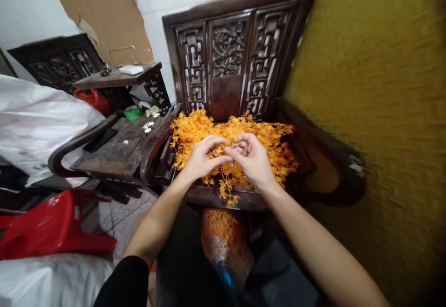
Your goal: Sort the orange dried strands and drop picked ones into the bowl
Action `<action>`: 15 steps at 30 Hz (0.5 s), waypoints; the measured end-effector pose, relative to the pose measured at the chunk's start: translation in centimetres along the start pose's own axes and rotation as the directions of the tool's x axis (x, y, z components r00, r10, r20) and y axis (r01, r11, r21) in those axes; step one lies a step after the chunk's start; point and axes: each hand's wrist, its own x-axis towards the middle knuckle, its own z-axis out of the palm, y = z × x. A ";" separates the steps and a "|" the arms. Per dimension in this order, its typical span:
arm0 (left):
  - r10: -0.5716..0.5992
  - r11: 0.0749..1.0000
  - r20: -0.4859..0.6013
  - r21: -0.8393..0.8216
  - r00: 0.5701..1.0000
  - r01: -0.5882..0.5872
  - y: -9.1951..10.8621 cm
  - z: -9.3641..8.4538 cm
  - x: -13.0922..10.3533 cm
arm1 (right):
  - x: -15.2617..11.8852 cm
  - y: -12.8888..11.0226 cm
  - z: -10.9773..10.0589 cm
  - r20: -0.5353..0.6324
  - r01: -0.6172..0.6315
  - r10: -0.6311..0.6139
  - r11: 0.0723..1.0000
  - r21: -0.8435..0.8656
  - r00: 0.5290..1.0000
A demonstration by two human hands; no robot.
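Observation:
A wide heap of orange artificial foliage (272, 146) with small, fine leaves covers the seat of a dark carved wooden chair (226, 95). Over the middle of it, my left hand (209, 156) curls its fingers and thumb around part of an orange sprig (227, 188). Close against its thumb, my right hand (253, 160) has thumb and fingers pinched together on the same sprig. The lower end of that sprig hangs below both hands, over the front edge of the seat. What lies exactly between the fingertips is partly hidden.
Below the seat, a clear bag (226, 237) with orange pieces is between my legs. At left are a wooden chair (111, 151) holding green tape (133, 112) and pale flower pieces, a red plastic stool (52, 228) and white sacks (42, 121). A yellowish surface (376, 88) rises at right.

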 end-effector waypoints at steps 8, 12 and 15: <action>-0.079 0.958 -0.087 -0.283 0.993 0.051 1.0 0.0 0.1 | -1.0 0.2 -1.1 0.124 -0.236 0.214 0.950 0.206 0.969; -0.403 0.704 0.080 -0.609 0.912 0.365 1.9 1.8 -0.1 | -1.6 0.0 -1.6 0.096 -0.267 0.249 0.914 0.306 0.964; -0.530 0.484 0.179 -0.738 0.829 0.470 2.9 3.0 0.2 | -2.2 -0.2 -1.4 0.126 -0.336 0.314 0.828 0.448 0.941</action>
